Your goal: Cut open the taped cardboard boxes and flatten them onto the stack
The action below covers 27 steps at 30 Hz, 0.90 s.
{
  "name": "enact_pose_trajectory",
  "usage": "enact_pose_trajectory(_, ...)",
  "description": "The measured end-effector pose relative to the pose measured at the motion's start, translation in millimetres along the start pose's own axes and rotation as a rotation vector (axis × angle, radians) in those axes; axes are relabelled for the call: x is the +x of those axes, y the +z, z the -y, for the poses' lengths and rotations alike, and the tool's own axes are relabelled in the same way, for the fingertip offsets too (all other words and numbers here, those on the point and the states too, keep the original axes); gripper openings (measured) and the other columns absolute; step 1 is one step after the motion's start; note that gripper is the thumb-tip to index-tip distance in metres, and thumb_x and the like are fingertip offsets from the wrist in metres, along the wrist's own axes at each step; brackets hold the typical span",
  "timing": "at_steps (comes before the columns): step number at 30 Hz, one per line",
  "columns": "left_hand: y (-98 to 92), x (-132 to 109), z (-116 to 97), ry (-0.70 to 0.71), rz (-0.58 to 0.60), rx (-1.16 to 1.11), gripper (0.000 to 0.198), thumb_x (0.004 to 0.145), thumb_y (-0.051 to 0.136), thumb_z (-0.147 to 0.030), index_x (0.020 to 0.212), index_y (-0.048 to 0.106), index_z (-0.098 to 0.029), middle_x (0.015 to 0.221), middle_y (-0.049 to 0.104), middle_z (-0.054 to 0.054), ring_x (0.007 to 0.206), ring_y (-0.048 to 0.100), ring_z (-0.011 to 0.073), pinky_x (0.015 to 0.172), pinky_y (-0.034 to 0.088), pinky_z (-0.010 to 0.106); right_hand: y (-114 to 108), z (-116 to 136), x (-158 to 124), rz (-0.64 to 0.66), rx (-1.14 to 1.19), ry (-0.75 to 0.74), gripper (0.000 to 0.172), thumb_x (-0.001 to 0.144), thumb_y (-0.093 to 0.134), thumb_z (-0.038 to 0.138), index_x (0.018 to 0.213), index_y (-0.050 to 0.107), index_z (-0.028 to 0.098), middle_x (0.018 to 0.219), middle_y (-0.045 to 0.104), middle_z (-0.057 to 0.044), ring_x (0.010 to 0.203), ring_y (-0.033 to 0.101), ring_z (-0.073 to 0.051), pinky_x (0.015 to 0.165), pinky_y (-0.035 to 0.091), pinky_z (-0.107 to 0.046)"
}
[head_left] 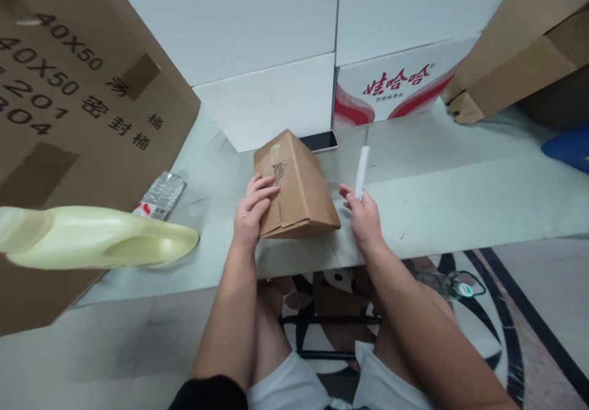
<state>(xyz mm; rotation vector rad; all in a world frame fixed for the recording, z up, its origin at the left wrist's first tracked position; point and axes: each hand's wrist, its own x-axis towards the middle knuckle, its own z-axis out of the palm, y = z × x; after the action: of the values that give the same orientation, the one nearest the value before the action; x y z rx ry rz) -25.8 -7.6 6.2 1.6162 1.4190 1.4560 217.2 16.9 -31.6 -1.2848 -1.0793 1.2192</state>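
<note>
A brown cardboard box (299, 183) with tape and dark print rests tilted on the pale table cover. Fingers of my left hand (252, 213) press round its left side, gripping it. In my right hand (363, 218), to the right of the box and apart from it, is a slim white-handled knife (362, 170). Its thin grey blade points up and away from me, blurred against the table. Behind the box lies a dark-screened phone (322, 141), partly hidden by it.
At the left stand a large printed carton (92, 91) and a pale yellow bottle (92, 238); a clear plastic packet (161, 195) lies near them. White boxes (276, 103) line the back. An open carton (515, 85) is at the right. The table's front edge runs before my knees.
</note>
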Motion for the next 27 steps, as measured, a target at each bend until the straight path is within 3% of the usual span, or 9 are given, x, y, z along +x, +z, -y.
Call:
enact_pose_trajectory(3, -6.7, -6, 9, -0.140, -0.188, -0.177, 0.026, 0.080, 0.067, -0.049, 0.086, 0.077, -0.025, 0.128, 0.069, 0.005, 0.144, 0.044, 0.0318, 0.124, 0.029, 0.051, 11, -7, 2, 0.105, 0.063, 0.161, 0.048, 0.083, 0.052, 0.058, 0.102, 0.066, 0.016, 0.110, 0.074, -0.017, 0.107, 0.069, -0.028, 0.094, 0.052, -0.044)
enact_pose_trajectory(6, -1.1, -12, 9, -0.290, -0.229, -0.373, 0.038, 0.085, 0.059, -0.060, 0.096, 0.072, -0.027, 0.136, 0.065, 0.005, 0.141, 0.049, 0.0302, 0.114, 0.043, 0.047, 22, -6, -2, 0.182, 0.178, 0.051, 0.048, 0.087, 0.047, 0.060, 0.104, 0.066, 0.018, 0.118, 0.074, -0.015, 0.114, 0.068, -0.026, 0.097, 0.052, -0.042)
enact_pose_trajectory(9, 9.3, -16, 5, -0.455, -0.142, -0.552, 0.052, 0.084, 0.058, -0.066, 0.116, 0.067, -0.026, 0.138, 0.064, 0.007, 0.136, 0.054, 0.0294, 0.106, 0.051, 0.041, 25, 0, -6, 0.208, 0.201, -0.104, 0.050, 0.091, 0.045, 0.059, 0.117, 0.065, 0.021, 0.136, 0.066, -0.012, 0.131, 0.059, -0.023, 0.104, 0.048, -0.041)
enact_pose_trajectory(11, 16.9, -16, 1, -0.580, -0.076, -0.618, 0.053, 0.079, 0.069, -0.057, 0.122, 0.065, -0.025, 0.135, 0.066, 0.008, 0.131, 0.057, 0.0281, 0.100, 0.054, 0.037, 23, 5, -8, 0.216, 0.227, -0.170, 0.050, 0.093, 0.042, 0.059, 0.118, 0.063, 0.021, 0.140, 0.063, -0.012, 0.136, 0.054, -0.022, 0.110, 0.045, -0.042)
enact_pose_trajectory(16, 33.5, -12, -9, -0.739, 0.035, -0.710, 0.041, 0.074, 0.077, -0.035, 0.112, 0.068, -0.024, 0.116, 0.073, 0.006, 0.098, 0.071, 0.0201, 0.073, 0.057, 0.026, 7, 18, -5, 0.097, 0.332, -0.309, 0.032, 0.094, 0.044, 0.055, 0.094, 0.054, 0.024, 0.132, 0.068, -0.011, 0.141, 0.049, -0.022, 0.118, 0.037, -0.047)
enact_pose_trajectory(21, 27.9, -14, -10, -0.921, 0.280, -0.443, 0.056, 0.073, 0.081, -0.024, 0.125, 0.060, -0.025, 0.110, 0.071, 0.008, 0.078, 0.072, 0.0172, 0.071, 0.058, 0.030, -11, 30, 0, -0.045, 0.420, -0.324, 0.023, 0.092, 0.048, 0.046, 0.083, 0.044, 0.025, 0.120, 0.073, -0.010, 0.137, 0.054, -0.023, 0.114, 0.041, -0.050)
enact_pose_trajectory(24, 18.8, -13, -11, -0.746, 0.059, -0.055, 0.059, 0.076, 0.079, -0.035, 0.130, 0.058, -0.026, 0.119, 0.068, 0.012, 0.099, 0.072, 0.0256, 0.088, 0.059, 0.043, -16, 30, -1, 0.023, 0.412, -0.281, 0.023, 0.092, 0.048, 0.045, 0.080, 0.047, 0.024, 0.112, 0.075, -0.011, 0.126, 0.062, -0.026, 0.104, 0.049, -0.048)
enact_pose_trajectory(26, 18.9, -13, -16, -0.431, -0.114, 0.045, 0.056, 0.081, 0.072, -0.046, 0.131, 0.058, -0.027, 0.134, 0.062, 0.014, 0.124, 0.061, 0.0308, 0.105, 0.051, 0.050, -16, 28, -3, 0.096, 0.367, -0.275, 0.025, 0.092, 0.048, 0.044, 0.079, 0.050, 0.023, 0.108, 0.076, -0.010, 0.119, 0.066, -0.026, 0.103, 0.050, -0.047)
enact_pose_trajectory(27, 21.5, -12, -19, -0.260, -0.124, 0.059, 0.055, 0.084, 0.068, -0.050, 0.132, 0.058, -0.028, 0.141, 0.058, 0.012, 0.134, 0.054, 0.0318, 0.112, 0.045, 0.052, -15, 26, -3, 0.133, 0.342, -0.280, 0.026, 0.092, 0.049, 0.044, 0.078, 0.052, 0.023, 0.107, 0.076, -0.010, 0.116, 0.067, -0.025, 0.103, 0.049, -0.046)
